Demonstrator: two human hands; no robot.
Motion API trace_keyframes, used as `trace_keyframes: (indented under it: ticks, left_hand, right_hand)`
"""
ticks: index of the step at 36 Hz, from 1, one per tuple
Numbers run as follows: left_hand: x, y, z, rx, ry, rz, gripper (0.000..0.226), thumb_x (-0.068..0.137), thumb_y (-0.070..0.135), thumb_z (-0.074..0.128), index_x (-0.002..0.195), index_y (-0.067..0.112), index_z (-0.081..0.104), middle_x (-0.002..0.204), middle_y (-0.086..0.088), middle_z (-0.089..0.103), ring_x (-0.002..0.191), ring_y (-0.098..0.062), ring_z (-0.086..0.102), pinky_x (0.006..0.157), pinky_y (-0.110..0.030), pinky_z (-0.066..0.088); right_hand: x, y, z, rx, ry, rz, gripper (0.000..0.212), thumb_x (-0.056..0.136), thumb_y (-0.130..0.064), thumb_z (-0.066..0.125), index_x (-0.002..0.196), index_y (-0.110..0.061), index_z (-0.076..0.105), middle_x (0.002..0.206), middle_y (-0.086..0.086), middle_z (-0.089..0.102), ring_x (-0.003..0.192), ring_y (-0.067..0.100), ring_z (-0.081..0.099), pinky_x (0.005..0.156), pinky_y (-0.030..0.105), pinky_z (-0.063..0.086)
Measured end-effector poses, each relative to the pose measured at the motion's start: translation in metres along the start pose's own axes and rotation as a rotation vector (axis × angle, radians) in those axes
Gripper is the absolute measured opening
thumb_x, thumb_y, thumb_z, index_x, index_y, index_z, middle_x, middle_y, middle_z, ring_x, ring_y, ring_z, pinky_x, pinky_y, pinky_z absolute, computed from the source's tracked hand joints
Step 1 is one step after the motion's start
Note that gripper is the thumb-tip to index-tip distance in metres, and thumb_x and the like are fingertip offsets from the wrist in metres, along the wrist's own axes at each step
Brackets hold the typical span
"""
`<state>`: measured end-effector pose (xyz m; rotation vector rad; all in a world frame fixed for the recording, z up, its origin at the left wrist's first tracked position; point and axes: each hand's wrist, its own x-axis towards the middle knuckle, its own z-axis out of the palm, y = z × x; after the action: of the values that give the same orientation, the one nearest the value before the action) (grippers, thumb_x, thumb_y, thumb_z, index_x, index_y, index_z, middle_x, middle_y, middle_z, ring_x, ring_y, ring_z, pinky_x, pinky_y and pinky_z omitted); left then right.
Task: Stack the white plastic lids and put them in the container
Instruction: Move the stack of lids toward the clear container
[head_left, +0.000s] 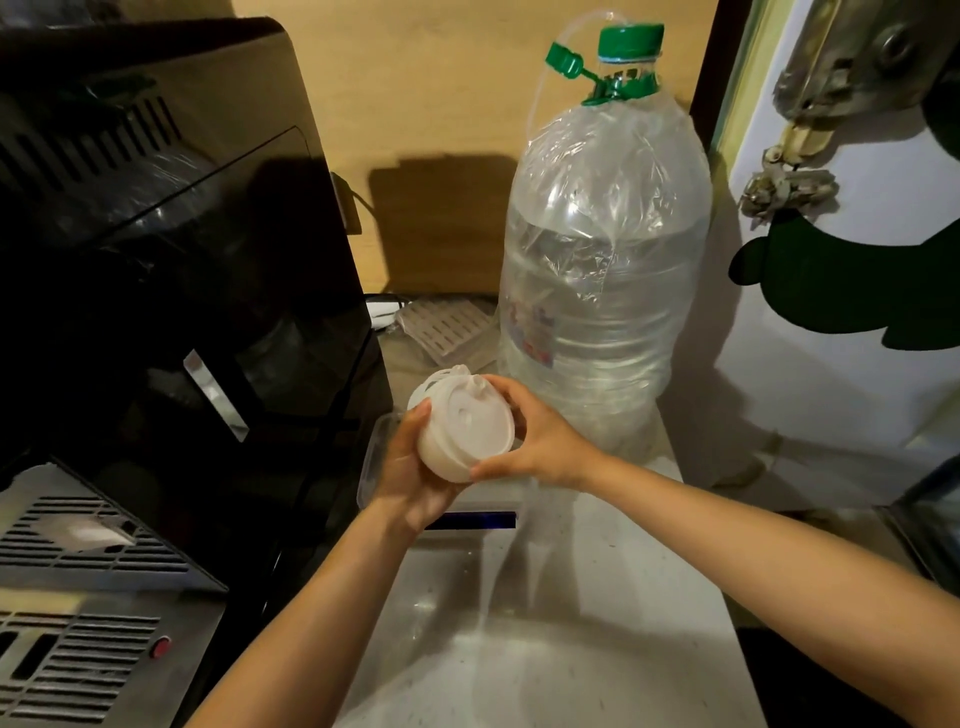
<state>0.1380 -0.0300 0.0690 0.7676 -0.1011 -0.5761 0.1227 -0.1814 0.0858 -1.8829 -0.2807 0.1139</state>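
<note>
Between the two bare hands, held up over the counter, sits a short stack of round white plastic lids (464, 431), tilted so its top face looks toward the camera. The left hand (410, 470) cups the stack from below and on its left side, fingers curled round the lower rim; the right hand (535, 436) closes on it from the other side, thumb on the bottom edge and fingertips on the upper edge. Both hands are clamped on the stack, which touches nothing else.

Just under the left hand, partly hidden by it, a clear rectangular plastic container (371, 457) rests on the pale speckled countertop (597, 597). Only its near-left rim and corner show, so whether it already holds lids cannot be told.

Behind the grip, a further thin white lid rim (441, 375) peeks out; it may be the top of the same stack or a loose lid, which is unclear. Beyond the right hand stands a large clear water bottle with a green cap (602, 270), and left of the grip a black glossy machine (182, 260).

Judging from this, stacking looks largely finished, and lowering the stack into the container remains.
</note>
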Motion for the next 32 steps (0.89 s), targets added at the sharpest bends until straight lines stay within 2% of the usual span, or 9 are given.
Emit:
trace_keyframes:
  ticks: [2,5,10,13,16,19,23,27,32]
  left_hand:
    - [0.005,0.001,-0.005,0.046,0.022,-0.008,0.081,0.045,0.046,0.083,0.115,0.015,0.058,0.099,-0.010,0.073,0.092,-0.023,0.068,0.074,-0.036,0.058]
    - [0.011,0.004,-0.014,0.187,0.078,0.015,0.050,0.069,0.046,0.064,0.111,0.019,0.062,0.098,-0.004,0.074,0.092,-0.019,0.069,0.069,-0.034,0.058]
    - [0.023,0.007,-0.024,0.452,0.344,0.039,0.018,0.085,0.028,0.055,0.089,0.015,0.067,0.072,0.004,0.075,0.070,-0.010,0.070,0.055,-0.023,0.056]
    - [0.030,0.008,-0.031,0.609,0.497,0.044,0.015,0.084,0.026,0.060,0.088,0.014,0.068,0.073,0.001,0.072,0.066,-0.011,0.069,0.051,-0.020,0.053]
    - [0.036,0.009,-0.040,0.752,0.587,0.061,0.017,0.083,0.025,0.062,0.094,0.012,0.067,0.086,-0.006,0.070,0.080,-0.020,0.066,0.064,-0.028,0.053]
    - [0.040,0.010,-0.048,0.834,0.606,0.056,0.012,0.085,0.020,0.060,0.091,0.013,0.067,0.082,-0.003,0.067,0.078,-0.019,0.063,0.068,-0.030,0.051]
    - [0.045,0.009,-0.061,0.940,0.611,-0.021,0.025,0.087,0.013,0.057,0.108,0.001,0.063,0.091,-0.011,0.065,0.076,-0.020,0.061,0.064,-0.027,0.049]
    - [0.048,0.004,-0.074,1.086,0.595,-0.124,0.020,0.087,0.012,0.055,0.103,0.005,0.065,0.083,-0.010,0.065,0.068,-0.014,0.059,0.056,-0.020,0.045]
    - [0.051,-0.003,-0.085,1.212,0.611,-0.223,0.016,0.089,0.014,0.053,0.095,0.006,0.065,0.075,-0.005,0.062,0.066,-0.013,0.058,0.059,-0.023,0.046]
  right_hand:
    - [0.004,0.004,-0.003,-0.002,0.017,0.015,0.084,0.058,-0.008,0.083,0.127,-0.022,0.036,0.121,-0.002,0.047,0.114,0.015,0.046,0.096,0.030,0.044]
    - [0.011,0.011,-0.007,-0.016,0.044,0.045,0.086,0.058,-0.009,0.084,0.129,-0.019,0.035,0.123,0.001,0.047,0.113,0.017,0.046,0.095,0.031,0.043]
    - [0.026,0.025,-0.011,-0.103,0.072,0.108,0.087,0.057,-0.008,0.084,0.129,-0.013,0.035,0.124,0.006,0.049,0.114,0.021,0.047,0.097,0.036,0.042]
    - [0.036,0.034,-0.009,-0.161,0.062,0.133,0.087,0.058,-0.011,0.084,0.129,-0.012,0.035,0.126,0.009,0.049,0.114,0.023,0.046,0.095,0.037,0.043]
    - [0.044,0.044,-0.005,-0.174,0.044,0.154,0.087,0.058,-0.015,0.084,0.129,-0.013,0.034,0.126,0.009,0.048,0.113,0.022,0.045,0.091,0.034,0.044]
    - [0.051,0.052,0.000,-0.201,0.029,0.160,0.088,0.057,-0.016,0.085,0.129,-0.011,0.035,0.126,0.009,0.048,0.113,0.023,0.045,0.090,0.032,0.043]
    - [0.060,0.063,0.007,-0.294,-0.030,0.173,0.095,0.057,-0.018,0.084,0.135,-0.010,0.031,0.136,0.013,0.040,0.123,0.027,0.038,0.102,0.040,0.036]
    - [0.061,0.073,0.014,-0.357,-0.108,0.226,0.094,0.060,-0.019,0.082,0.136,-0.009,0.028,0.140,0.013,0.035,0.126,0.027,0.034,0.102,0.035,0.033]
    - [0.064,0.081,0.025,-0.381,-0.161,0.260,0.088,0.061,-0.016,0.081,0.133,-0.009,0.030,0.135,0.013,0.040,0.123,0.027,0.038,0.098,0.034,0.037]
